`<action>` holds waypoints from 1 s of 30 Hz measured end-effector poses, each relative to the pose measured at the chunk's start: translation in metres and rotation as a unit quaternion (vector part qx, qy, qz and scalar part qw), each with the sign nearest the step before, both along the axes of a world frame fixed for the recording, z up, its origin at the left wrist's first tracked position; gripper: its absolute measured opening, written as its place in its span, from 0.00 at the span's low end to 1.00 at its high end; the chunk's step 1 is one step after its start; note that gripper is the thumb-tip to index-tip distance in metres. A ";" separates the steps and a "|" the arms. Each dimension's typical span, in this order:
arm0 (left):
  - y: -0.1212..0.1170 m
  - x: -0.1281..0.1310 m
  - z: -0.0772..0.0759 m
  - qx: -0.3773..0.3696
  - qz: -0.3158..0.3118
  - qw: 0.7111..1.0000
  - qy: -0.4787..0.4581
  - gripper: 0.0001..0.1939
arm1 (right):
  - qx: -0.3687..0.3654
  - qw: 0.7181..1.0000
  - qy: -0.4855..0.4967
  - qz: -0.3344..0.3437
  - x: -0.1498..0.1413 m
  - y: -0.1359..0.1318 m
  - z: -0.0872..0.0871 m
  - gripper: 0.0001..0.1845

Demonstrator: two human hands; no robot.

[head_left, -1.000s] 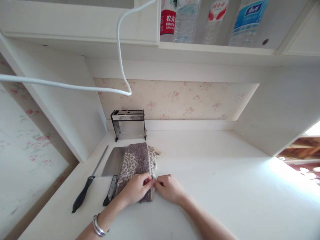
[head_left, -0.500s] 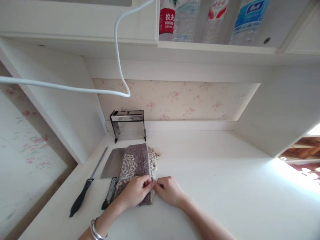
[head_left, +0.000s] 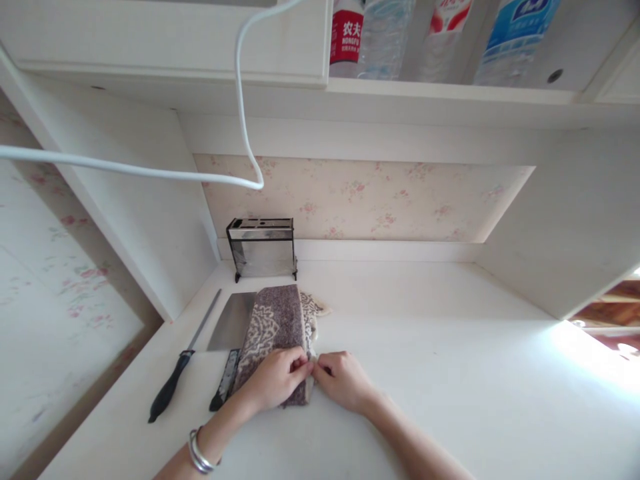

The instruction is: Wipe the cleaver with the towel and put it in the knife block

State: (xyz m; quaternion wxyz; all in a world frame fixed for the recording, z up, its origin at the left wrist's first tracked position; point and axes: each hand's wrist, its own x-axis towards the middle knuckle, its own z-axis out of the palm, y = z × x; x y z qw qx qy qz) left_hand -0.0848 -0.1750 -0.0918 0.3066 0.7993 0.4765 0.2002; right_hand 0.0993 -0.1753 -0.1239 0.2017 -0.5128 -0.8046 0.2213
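Head view. Above, I am seeing four plastic bottles standing on an open cabinet shelf (head_left: 450,91). The leftmost, the red-labelled bottle (head_left: 345,37), is showing "农夫" and "NONGFU"; its smaller line is staying unreadable to me. The frame's top edge is cutting the lettering on the red-and-white label (head_left: 450,17) and the emblem on the blue label (head_left: 523,30). Below, a clear-sided black-framed holder (head_left: 263,257) is standing against the back wall. The folded patterned towel (head_left: 283,310) is lying on the white counter (head_left: 450,373), partly covering the cleaver (head_left: 230,321). The left hand (head_left: 280,377) is pinching the towel's right edge; the right hand (head_left: 345,381) is pinching it alongside, fingertips nearly meeting.
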 end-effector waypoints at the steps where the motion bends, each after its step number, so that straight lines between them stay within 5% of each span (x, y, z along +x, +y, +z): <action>1: 0.000 0.000 0.000 0.000 0.000 1.000 0.002 0.15 | -0.001 1.000 -0.001 -0.002 0.000 0.000 0.000 0.18; 30: -0.003 0.003 0.002 0.010 0.012 1.000 0.007 0.14 | 0.002 1.000 -0.022 0.007 -0.002 -0.004 0.010 0.17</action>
